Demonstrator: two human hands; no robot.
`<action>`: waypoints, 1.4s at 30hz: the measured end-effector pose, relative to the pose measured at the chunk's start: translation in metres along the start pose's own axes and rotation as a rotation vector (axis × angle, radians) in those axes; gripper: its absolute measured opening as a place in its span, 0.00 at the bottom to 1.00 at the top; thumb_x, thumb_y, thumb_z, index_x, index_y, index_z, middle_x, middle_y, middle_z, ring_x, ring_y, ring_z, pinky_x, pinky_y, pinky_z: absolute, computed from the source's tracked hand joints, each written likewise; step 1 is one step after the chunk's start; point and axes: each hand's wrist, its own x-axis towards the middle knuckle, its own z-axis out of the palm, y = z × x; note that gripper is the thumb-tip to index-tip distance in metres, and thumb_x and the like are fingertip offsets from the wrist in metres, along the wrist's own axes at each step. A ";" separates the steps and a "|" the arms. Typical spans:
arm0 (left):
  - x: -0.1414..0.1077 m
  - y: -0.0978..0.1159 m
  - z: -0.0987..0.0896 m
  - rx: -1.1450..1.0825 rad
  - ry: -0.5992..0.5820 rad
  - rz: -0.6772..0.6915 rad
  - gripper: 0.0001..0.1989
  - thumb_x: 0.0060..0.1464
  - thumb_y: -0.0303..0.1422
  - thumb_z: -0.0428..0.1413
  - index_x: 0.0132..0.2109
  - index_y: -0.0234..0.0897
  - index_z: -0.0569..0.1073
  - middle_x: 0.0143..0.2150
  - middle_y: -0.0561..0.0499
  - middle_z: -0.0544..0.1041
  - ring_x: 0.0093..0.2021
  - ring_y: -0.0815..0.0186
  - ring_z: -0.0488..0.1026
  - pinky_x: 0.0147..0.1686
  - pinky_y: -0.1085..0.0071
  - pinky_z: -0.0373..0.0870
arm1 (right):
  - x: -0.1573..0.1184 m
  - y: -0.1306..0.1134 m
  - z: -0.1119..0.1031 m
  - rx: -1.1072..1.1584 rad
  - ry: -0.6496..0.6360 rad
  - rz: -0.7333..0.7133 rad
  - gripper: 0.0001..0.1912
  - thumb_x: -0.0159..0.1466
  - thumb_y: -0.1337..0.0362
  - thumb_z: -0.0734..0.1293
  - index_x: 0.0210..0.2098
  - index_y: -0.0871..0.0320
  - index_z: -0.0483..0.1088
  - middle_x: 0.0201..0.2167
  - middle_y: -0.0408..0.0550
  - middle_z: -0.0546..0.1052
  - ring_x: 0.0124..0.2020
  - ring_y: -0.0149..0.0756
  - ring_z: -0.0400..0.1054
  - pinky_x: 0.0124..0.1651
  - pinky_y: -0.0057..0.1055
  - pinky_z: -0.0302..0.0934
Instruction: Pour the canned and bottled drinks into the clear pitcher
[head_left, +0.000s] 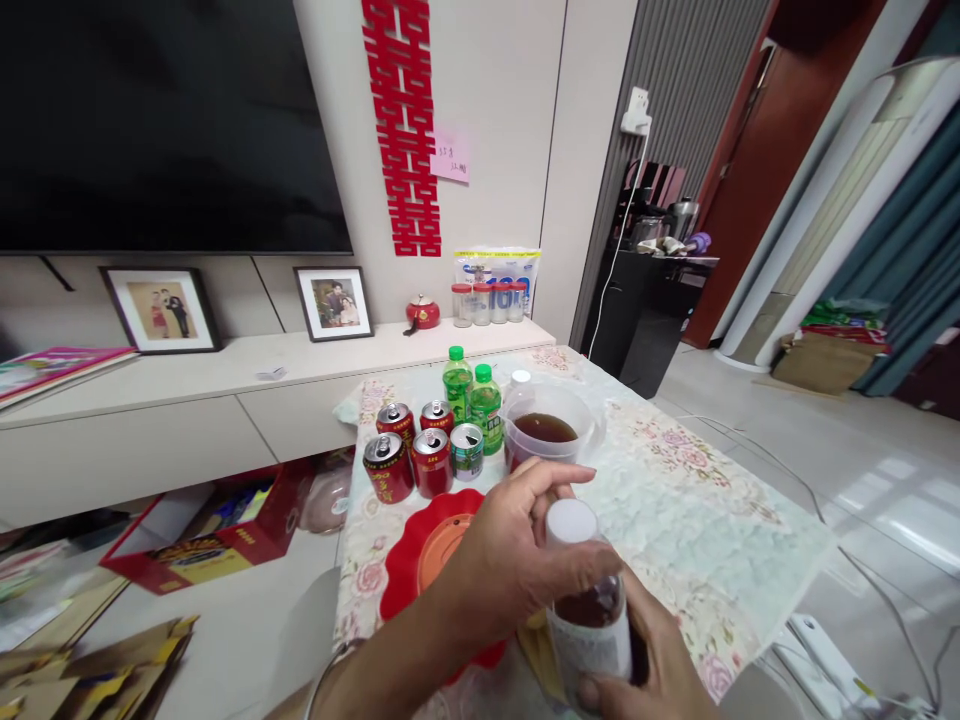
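A bottle of dark liquid (590, 650) with a white cap (572, 522) stands upright near the front of the table. My right hand (664, 655) is wrapped round its lower part. At the neck, my left hand (525, 545) has its thumb and fingers spread around the cap, with the thumb across its near side; whether they press on it is hard to tell. Beyond my hands is a clear plastic tub (551, 400) holding brown liquid. A red scalloped plate (405, 560) lies partly under my left forearm.
Several red cans (390, 468), a teal can (467, 452) and two green bottles (487, 410) stand left of the tub. Another white cap (520, 379) shows behind it. A floral cloth covers the table (720, 520). Jars (482, 305) line the white cabinet (300, 385).
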 end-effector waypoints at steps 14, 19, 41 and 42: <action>-0.007 -0.007 -0.009 -0.128 0.022 -0.057 0.32 0.37 0.45 0.77 0.51 0.41 0.83 0.40 0.51 0.74 0.37 0.64 0.71 0.36 0.68 0.68 | -0.001 0.001 0.005 0.031 0.003 0.022 0.51 0.50 0.41 0.78 0.70 0.49 0.67 0.68 0.54 0.74 0.70 0.66 0.64 0.71 0.57 0.58; -0.016 -0.002 0.005 0.011 0.171 0.025 0.24 0.39 0.41 0.75 0.45 0.43 0.80 0.48 0.50 0.70 0.39 0.64 0.69 0.35 0.69 0.67 | -0.004 0.006 0.002 -0.088 0.031 0.024 0.49 0.49 0.51 0.79 0.69 0.44 0.68 0.65 0.49 0.77 0.68 0.67 0.66 0.67 0.56 0.65; -0.019 -0.097 0.034 0.141 0.494 0.088 0.13 0.52 0.33 0.61 0.45 0.44 0.71 0.32 0.55 0.72 0.28 0.66 0.68 0.29 0.69 0.67 | 0.014 -0.018 -0.071 -0.548 0.332 -0.080 0.44 0.58 0.48 0.75 0.71 0.51 0.65 0.65 0.55 0.77 0.62 0.63 0.73 0.60 0.51 0.72; -0.020 -0.115 0.044 0.177 0.480 0.130 0.14 0.51 0.30 0.60 0.46 0.42 0.71 0.37 0.53 0.74 0.27 0.68 0.66 0.28 0.70 0.66 | 0.021 -0.024 -0.080 -0.614 0.345 -0.085 0.44 0.58 0.48 0.74 0.71 0.51 0.64 0.64 0.54 0.77 0.63 0.63 0.72 0.60 0.51 0.72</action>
